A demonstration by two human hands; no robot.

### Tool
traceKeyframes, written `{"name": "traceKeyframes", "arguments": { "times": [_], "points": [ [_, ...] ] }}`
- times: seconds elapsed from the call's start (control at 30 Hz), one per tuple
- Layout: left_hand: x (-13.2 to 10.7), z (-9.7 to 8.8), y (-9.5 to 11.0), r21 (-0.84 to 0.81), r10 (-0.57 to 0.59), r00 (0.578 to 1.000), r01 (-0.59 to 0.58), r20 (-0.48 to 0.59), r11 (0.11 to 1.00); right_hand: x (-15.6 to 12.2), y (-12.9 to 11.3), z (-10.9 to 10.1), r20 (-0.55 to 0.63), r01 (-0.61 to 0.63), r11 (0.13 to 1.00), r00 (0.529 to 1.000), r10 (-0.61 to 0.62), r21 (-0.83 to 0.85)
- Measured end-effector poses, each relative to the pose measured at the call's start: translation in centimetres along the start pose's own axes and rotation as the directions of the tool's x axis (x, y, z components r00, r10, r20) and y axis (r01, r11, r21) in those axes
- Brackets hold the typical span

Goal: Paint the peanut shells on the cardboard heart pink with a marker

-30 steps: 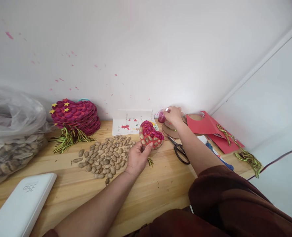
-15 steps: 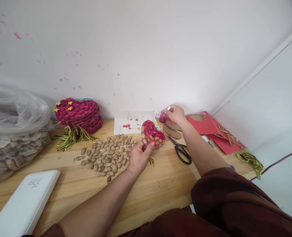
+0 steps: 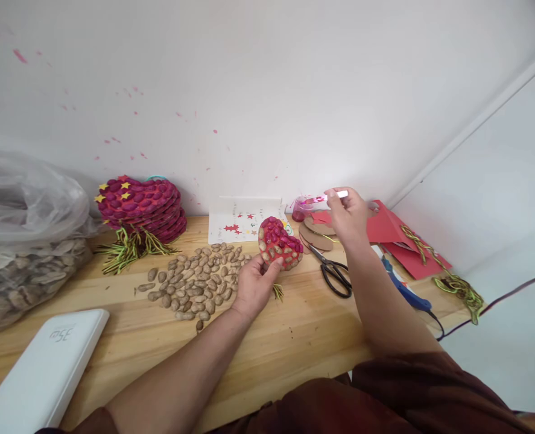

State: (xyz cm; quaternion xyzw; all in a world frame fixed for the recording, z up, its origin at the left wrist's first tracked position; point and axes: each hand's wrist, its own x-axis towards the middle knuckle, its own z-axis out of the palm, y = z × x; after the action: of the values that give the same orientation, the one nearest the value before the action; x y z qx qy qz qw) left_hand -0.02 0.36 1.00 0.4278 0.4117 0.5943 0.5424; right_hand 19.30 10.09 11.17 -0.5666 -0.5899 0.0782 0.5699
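Note:
My left hand (image 3: 259, 286) pinches the lower edge of a heart-shaped peanut ornament (image 3: 280, 242). Its upper peanuts are painted magenta, while those along the left and bottom are bare shell. Green and brown yarn ends (image 3: 277, 292) poke out beneath it. In my right hand (image 3: 349, 214) is a paintbrush (image 3: 337, 195) with a white end, its pink-stained part reaching left to the small clear cup (image 3: 298, 211) of magenta paint. Whether the bristles touch the cup cannot be made out. Loose peanuts (image 3: 199, 280) lie spread on the table left of my left hand.
Finished magenta ornaments (image 3: 143, 208) are stacked at left, near a bag of peanuts (image 3: 27, 277) and a white power bank (image 3: 45, 374). Black-handled scissors (image 3: 335, 277), cardboard discs (image 3: 315, 236), red card (image 3: 387, 226), a blue glue gun (image 3: 407, 292) and yarn (image 3: 459, 292) lie right. A sticker sheet (image 3: 222, 220) lies behind.
My right hand has moved right, away from the paint cup, bringing more of the paintbrush into view. The blue glue gun now shows beside my forearm. My left hand stays on the ornament.

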Motion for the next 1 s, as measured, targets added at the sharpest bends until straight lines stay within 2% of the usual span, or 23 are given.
{"name": "traceKeyframes", "arguments": {
  "times": [0.07, 0.17, 0.3, 0.5, 0.87, 1.0],
  "points": [
    [0.0, 0.0, 0.0, -0.021, -0.008, 1.0, 0.008, 0.002, 1.0, -2.6, -1.8, -0.7, 0.04, 0.034, 0.993, 0.998, -0.039, 0.115],
    [-0.1, 0.0, 0.0, -0.038, -0.024, 1.0, 0.025, 0.006, 0.999, -6.5, -4.0, -1.1, 0.117, 0.088, 0.98, 0.987, -0.11, 0.181],
    [-0.2, -0.2, 0.2, -0.018, -0.037, 0.999, 0.037, 0.006, 0.999, -9.5, -4.7, -0.7, 0.169, 0.222, 0.961, 0.954, -0.25, 0.166],
    [-0.2, -0.2, 0.5, -0.024, -0.037, 0.999, 0.037, 0.009, 0.999, -9.8, -3.7, -0.2, 0.194, 0.365, 0.922, 0.903, -0.384, 0.131],
    [-0.3, -0.2, 0.5, -0.039, -0.031, 0.999, 0.032, 0.012, 0.999, -9.9, -3.2, -0.1, 0.266, 0.407, 0.898, 0.859, -0.438, 0.166],
    [-0.3, -0.1, 0.7, -0.05, -0.048, 0.999, 0.049, 0.012, 0.998, -9.8, -3.1, -0.1, 0.257, 0.404, 0.903, 0.865, -0.43, 0.147]
  ]
}}
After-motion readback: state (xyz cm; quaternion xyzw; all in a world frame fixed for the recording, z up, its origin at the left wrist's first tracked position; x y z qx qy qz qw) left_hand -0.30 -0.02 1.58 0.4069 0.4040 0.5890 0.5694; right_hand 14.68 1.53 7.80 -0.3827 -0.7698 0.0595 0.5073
